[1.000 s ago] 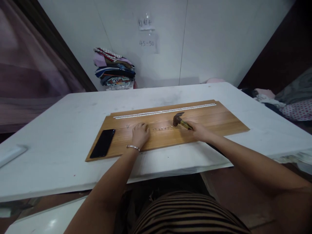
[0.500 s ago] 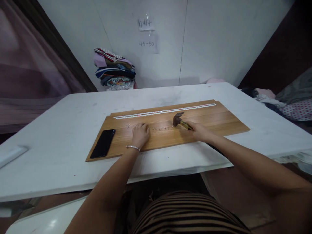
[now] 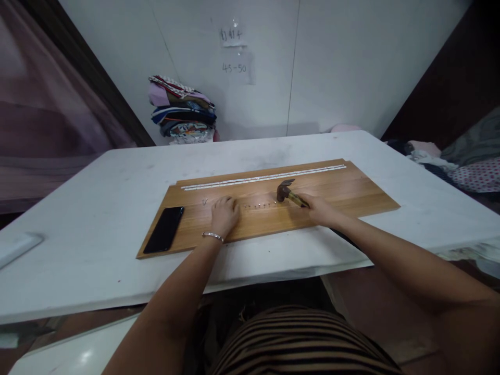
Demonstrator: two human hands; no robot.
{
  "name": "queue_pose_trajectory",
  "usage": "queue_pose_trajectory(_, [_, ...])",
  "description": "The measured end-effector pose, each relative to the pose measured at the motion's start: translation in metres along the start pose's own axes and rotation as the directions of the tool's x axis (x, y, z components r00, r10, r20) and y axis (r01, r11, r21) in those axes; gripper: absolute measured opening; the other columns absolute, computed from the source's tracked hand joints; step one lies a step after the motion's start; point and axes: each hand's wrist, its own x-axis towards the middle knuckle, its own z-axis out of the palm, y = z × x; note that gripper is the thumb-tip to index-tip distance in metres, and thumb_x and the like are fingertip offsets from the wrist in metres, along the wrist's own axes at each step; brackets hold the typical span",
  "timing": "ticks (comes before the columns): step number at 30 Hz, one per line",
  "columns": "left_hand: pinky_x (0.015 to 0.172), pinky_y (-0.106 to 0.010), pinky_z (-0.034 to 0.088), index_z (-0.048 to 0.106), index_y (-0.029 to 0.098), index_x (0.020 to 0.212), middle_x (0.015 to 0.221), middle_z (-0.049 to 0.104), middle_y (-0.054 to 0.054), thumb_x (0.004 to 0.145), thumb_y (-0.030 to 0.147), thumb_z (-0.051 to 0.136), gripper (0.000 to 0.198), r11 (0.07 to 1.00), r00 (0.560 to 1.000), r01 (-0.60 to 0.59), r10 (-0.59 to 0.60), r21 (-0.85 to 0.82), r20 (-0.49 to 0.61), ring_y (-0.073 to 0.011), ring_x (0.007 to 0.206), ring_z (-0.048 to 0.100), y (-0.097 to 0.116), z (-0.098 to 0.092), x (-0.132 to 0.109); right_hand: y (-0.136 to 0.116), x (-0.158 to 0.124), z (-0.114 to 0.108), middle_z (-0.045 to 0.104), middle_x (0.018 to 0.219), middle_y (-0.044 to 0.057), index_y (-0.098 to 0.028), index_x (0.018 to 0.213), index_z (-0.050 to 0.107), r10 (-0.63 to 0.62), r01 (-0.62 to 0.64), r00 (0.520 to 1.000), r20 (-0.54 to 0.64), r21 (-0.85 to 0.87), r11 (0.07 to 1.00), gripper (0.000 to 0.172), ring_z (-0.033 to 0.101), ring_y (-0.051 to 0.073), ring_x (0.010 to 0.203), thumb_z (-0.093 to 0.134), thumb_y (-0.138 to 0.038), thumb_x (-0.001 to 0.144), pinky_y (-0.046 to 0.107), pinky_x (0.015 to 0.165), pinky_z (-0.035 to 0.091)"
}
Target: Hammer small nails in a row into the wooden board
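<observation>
A wooden board lies on the white table, with a short row of nails standing in its middle. My right hand is closed round the handle of a claw hammer. The hammer's head is at the right end of the nail row, and whether it touches the board I cannot tell. To the left of the row my left hand rests on the board, fingers loosely bent and no held object visible. Just beyond it lie a couple of loose nails.
A black phone lies on the board's left end. Two white measuring strips run along its far side. Folded clothes are stacked by the wall at the back of the white table. A white object sits at the left.
The view has shifted very slightly. Both hands and the hammer keep their places on the board.
</observation>
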Motion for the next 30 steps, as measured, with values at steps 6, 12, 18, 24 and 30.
queue_pose_trajectory(6, [0.109, -0.047, 0.043, 0.073, 0.020, 0.107, 0.127, 0.070, -0.012, 0.096, 0.030, 0.047, 0.031, 1.000, 1.000, -0.012, 0.011, -0.020, -0.018, -0.0289, 0.122, 0.060, -0.004, 0.004, 0.001, 0.004, 0.003, 0.000, 0.077, 0.100, 0.007, -0.021, 0.121, 0.071, -0.007, 0.007, 1.000, 0.010, -0.046, 0.999, 0.040, 0.067, 0.025, 0.089, 0.057, -0.022, 0.084, 0.032, 0.077, 0.048])
queue_pose_trajectory(12, [0.109, -0.047, 0.043, 0.074, 0.019, 0.107, 0.126, 0.070, -0.013, 0.096, 0.030, 0.045, 0.032, 1.000, 1.000, -0.007, 0.006, -0.031, -0.009, -0.0294, 0.123, 0.059, -0.004, 0.004, 0.001, 0.004, 0.003, 0.001, 0.077, 0.108, 0.009, -0.021, 0.123, 0.070, 0.002, -0.002, 1.000, 0.014, -0.051, 0.999, 0.041, 0.068, 0.027, 0.092, 0.057, -0.020, 0.084, 0.034, 0.080, 0.049])
queue_pose_trajectory(18, [0.110, -0.048, 0.043, 0.073, 0.019, 0.108, 0.128, 0.070, -0.013, 0.095, 0.029, 0.046, 0.032, 1.000, 1.000, -0.004, 0.003, -0.019, -0.004, -0.0301, 0.123, 0.059, -0.003, 0.002, 0.001, 0.010, 0.005, 0.003, 0.077, 0.109, 0.008, -0.021, 0.126, 0.069, 0.000, 0.000, 1.000, 0.010, -0.062, 0.998, 0.043, 0.068, 0.028, 0.094, 0.056, -0.020, 0.085, 0.035, 0.082, 0.050])
queue_pose_trajectory(24, [0.111, -0.047, 0.042, 0.074, 0.020, 0.108, 0.127, 0.070, -0.013, 0.096, 0.029, 0.046, 0.032, 0.999, 1.000, -0.002, 0.001, -0.040, -0.018, -0.0292, 0.124, 0.059, -0.004, 0.004, 0.001, 0.005, 0.004, 0.001, 0.078, 0.109, 0.008, -0.022, 0.125, 0.070, -0.012, 0.013, 1.000, 0.010, -0.030, 0.999, 0.043, 0.069, 0.028, 0.096, 0.057, -0.019, 0.084, 0.035, 0.087, 0.051])
queue_pose_trajectory(30, [0.110, -0.048, 0.043, 0.074, 0.020, 0.108, 0.127, 0.070, -0.013, 0.097, 0.032, 0.044, 0.034, 1.000, 1.000, -0.005, 0.005, -0.028, -0.008, -0.0296, 0.122, 0.059, -0.005, 0.004, 0.001, -0.002, 0.002, -0.002, 0.077, 0.112, 0.008, -0.022, 0.125, 0.070, 0.018, -0.017, 0.999, 0.037, -0.039, 0.999, 0.042, 0.069, 0.027, 0.095, 0.058, -0.022, 0.085, 0.034, 0.084, 0.051])
